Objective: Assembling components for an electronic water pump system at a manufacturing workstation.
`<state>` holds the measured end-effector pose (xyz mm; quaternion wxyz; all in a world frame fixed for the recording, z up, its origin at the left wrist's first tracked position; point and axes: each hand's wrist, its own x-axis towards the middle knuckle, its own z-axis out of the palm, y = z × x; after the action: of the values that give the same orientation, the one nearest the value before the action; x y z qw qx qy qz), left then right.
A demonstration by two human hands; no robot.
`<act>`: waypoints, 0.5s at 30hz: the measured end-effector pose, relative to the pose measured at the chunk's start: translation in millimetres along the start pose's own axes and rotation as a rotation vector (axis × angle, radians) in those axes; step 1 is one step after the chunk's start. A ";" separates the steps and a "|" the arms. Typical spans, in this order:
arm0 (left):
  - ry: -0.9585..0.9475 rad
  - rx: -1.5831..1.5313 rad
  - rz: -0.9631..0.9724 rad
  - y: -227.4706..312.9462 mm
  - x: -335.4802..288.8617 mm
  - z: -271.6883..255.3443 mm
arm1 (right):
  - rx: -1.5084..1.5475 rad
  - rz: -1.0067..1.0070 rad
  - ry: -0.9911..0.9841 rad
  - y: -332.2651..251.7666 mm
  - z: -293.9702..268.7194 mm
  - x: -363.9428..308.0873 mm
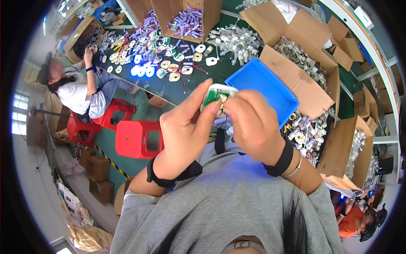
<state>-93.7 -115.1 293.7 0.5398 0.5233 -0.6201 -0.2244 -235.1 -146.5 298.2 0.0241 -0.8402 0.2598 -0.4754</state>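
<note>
1. The dark green workbench (158, 88) stretches ahead of the person, its far side heaped with small parts.
2. A cardboard box (292, 84) stands open to the right, its flaps folded outward, with clear and pale pieces piled inside.
3. A red stool (131, 139) stands on the floor, left of the person and near the bench edge.
4. A blue tray (263, 89) lies tilted in view, beyond the right hand and next to the box; its inside looks plain.
5. The left hand (184, 127) holds the workpiece from its left: index finger along the outer rim, thumb laid over the near part of the open face, the two pinching it between them.
6. The right hand (256, 125) meets the workpiece from its right, fingers curled and thumb and index tips pressed together (what sits between those tips is hidden from here).
7. The workpiece, a white-rimmed housing with a green circuit board (210, 96), is held up in front of the chest, between both sets of fingertips, its open face turned toward the person.
8. A purple cylinder pile (186, 23) rests at the far end, partly inside another carton.
</note>
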 end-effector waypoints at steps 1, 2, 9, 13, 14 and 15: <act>-0.002 -0.030 -0.030 1.3 1.8 0.8 | 0.009 0.023 -0.018 0.6 -1.0 1.3; -0.006 -0.062 -0.055 1.8 5.7 2.8 | -0.011 0.029 0.002 2.8 0.2 0.6; -0.047 -0.132 -0.020 -0.1 33.9 7.9 | -0.015 0.032 0.001 28.2 -12.8 -0.3; -0.023 -0.347 -0.057 12.8 48.0 6.5 | 0.523 0.717 0.150 49.2 -13.6 -41.0; -0.039 -0.347 -0.052 15.3 51.7 6.6 | 0.529 0.805 -0.041 55.2 -4.8 -57.4; -0.047 -0.369 -0.064 15.2 55.7 5.2 | 0.540 0.887 -0.239 60.3 5.7 -70.4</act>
<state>-97.3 -160.9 329.0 0.6046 0.4293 -0.5639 -0.3636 -284.5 -167.4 222.3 0.4676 -0.6619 0.4539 -0.3705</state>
